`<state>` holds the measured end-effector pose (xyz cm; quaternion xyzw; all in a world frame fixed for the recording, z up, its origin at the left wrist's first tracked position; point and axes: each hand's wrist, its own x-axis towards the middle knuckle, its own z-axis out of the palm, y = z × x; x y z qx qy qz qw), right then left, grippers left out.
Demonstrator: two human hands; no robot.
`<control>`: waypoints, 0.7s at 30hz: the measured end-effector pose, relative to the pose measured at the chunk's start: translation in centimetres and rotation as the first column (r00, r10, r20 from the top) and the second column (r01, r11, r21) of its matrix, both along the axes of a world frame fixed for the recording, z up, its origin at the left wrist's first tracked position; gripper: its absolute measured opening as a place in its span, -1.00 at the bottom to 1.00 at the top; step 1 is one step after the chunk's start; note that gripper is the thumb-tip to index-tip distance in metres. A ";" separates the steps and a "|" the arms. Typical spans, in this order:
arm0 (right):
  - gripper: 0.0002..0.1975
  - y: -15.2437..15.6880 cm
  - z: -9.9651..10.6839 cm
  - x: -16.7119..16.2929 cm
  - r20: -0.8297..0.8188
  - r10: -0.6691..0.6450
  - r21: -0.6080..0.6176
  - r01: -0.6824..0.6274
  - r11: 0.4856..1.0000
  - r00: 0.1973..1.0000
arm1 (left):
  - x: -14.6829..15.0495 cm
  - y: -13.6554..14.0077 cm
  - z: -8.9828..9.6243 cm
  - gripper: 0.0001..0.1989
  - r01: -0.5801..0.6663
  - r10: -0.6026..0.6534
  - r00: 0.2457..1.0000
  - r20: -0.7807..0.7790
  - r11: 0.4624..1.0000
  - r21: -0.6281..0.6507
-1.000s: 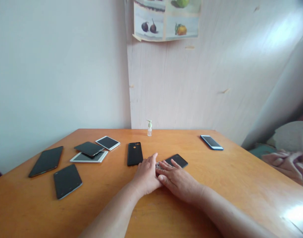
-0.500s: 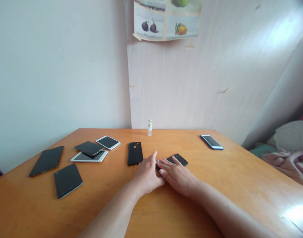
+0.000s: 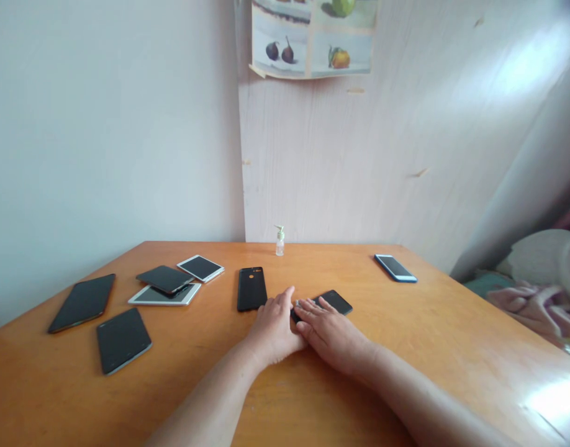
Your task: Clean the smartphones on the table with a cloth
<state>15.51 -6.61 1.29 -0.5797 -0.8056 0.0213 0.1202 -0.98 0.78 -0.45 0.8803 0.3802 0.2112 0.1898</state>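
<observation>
A dark smartphone [image 3: 337, 302] lies on the wooden table, its left part largely covered by my hands. My right hand [image 3: 326, 332] rests flat across it, fingers stretched out and together. Something small, pale and shiny shows by those fingertips; I cannot make out what it is. At the phone's left end, my left hand [image 3: 275, 329] braces it, the end sitting between thumb and fingers. The two hands touch or overlap near the thumbs. Just beyond my left hand lies a black phone case [image 3: 252, 289] with camera cutouts.
A clear pump bottle [image 3: 280, 242] stands near the table's [image 3: 285, 410] far edge. To the left are a black tablet [image 3: 84, 302], a dark device [image 3: 123, 340], a white tablet [image 3: 187, 297] under a dark one [image 3: 164, 279], and another white device [image 3: 201, 267]. A blue-edged phone [image 3: 395, 268] lies far right.
The whole view has shifted slightly, so the table items appear a little further left. My hands keep nearly the same pose on the phone.
</observation>
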 end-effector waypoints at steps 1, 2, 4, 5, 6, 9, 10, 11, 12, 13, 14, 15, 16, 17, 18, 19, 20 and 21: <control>-0.50 0.0 0.0 0.3 -0.003 0.008 -0.009 -0.008 1.000 1.000 | 0.0 0.0 0.0 -0.06 0.001 -0.001 1.000 -0.001 1.000 0.000; -0.51 0.1 0.0 0.9 0.006 -0.012 -0.015 0.012 1.000 1.000 | 0.0 0.0 0.0 -0.05 0.002 -0.002 1.000 -0.002 1.000 -0.001; -0.52 0.5 -0.2 2.8 0.050 -0.131 -0.018 0.132 0.991 0.990 | -0.1 0.0 0.1 -0.03 0.006 -0.006 1.000 -0.007 1.000 -0.004; -0.52 0.7 -0.4 3.8 0.071 -0.217 -0.015 0.219 0.976 0.974 | -0.1 -0.1 0.1 -0.03 0.009 -0.009 1.000 -0.009 1.000 -0.005; -0.52 0.9 -0.5 4.6 0.088 -0.288 -0.011 0.290 0.957 0.954 | -0.1 -0.1 0.2 -0.03 0.010 -0.010 1.000 -0.011 1.000 -0.005; -0.50 0.7 -0.5 4.8 0.097 -0.320 -0.004 0.322 0.947 0.942 | -0.1 -0.1 0.2 -0.05 0.009 -0.009 1.000 -0.013 1.000 -0.005; -0.50 0.3 -0.3 4.2 0.086 -0.265 -0.007 0.266 0.964 0.960 | -0.1 -0.1 0.2 -0.05 0.011 -0.011 1.000 -0.014 1.000 -0.006; -0.50 -0.1 0.0 3.2 0.069 -0.193 -0.012 0.194 0.981 0.979 | -0.1 -0.1 0.2 -0.06 0.011 -0.011 1.000 -0.013 1.000 -0.006; -0.50 -0.5 0.3 2.2 0.044 -0.111 -0.022 0.112 0.993 0.993 | -0.1 -0.1 0.2 -0.07 0.013 -0.014 1.000 -0.011 1.000 -0.004; -0.49 -1.0 0.6 1.2 0.011 -0.050 -0.036 0.050 0.998 0.999 | -0.1 0.0 0.1 -0.08 0.019 -0.019 1.000 -0.008 1.000 -0.003; -0.48 -1.4 0.9 0.5 -0.026 0.007 -0.058 -0.008 0.998 1.000 | -0.2 0.0 0.1 -0.09 0.025 -0.025 1.000 -0.004 1.000 -0.002; -0.47 -1.7 1.2 0.0 -0.055 0.045 -0.079 -0.050 0.996 0.997 | -0.2 0.0 0.1 -0.10 0.030 -0.030 1.000 0.001 1.000 -0.001; -0.46 -1.8 1.4 0.0 -0.072 0.062 -0.096 -0.069 0.993 0.995 | -0.2 0.0 0.1 -0.10 0.034 -0.034 0.999 0.005 0.999 -0.003; -0.47 -1.9 1.5 0.4 -0.069 0.058 -0.108 -0.066 0.992 0.996 | -0.3 0.0 0.1 -0.09 0.036 -0.036 0.999 0.006 0.999 -0.006; -0.48 -1.7 1.4 1.1 -0.044 0.033 -0.113 -0.038 0.993 0.998 | -0.3 0.0 0.2 -0.08 0.034 -0.034 0.999 0.005 0.999 -0.011; -0.50 -1.5 1.3 2.0 -0.001 -0.012 -0.110 0.012 0.994 1.000 | -0.3 0.0 0.2 -0.08 0.029 -0.029 1.000 0.003 0.999 -0.014; -0.52 -1.2 1.1 3.0 0.053 -0.069 -0.099 0.074 0.992 0.996 | -0.3 0.0 0.3 -0.08 0.026 -0.026 1.000 0.001 1.000 -0.018; -0.54 -0.9 0.9 3.9 0.109 -0.126 -0.090 0.136 0.987 0.986 | -0.3 -0.1 0.3 -0.08 0.025 -0.025 1.000 -0.001 0.999 -0.020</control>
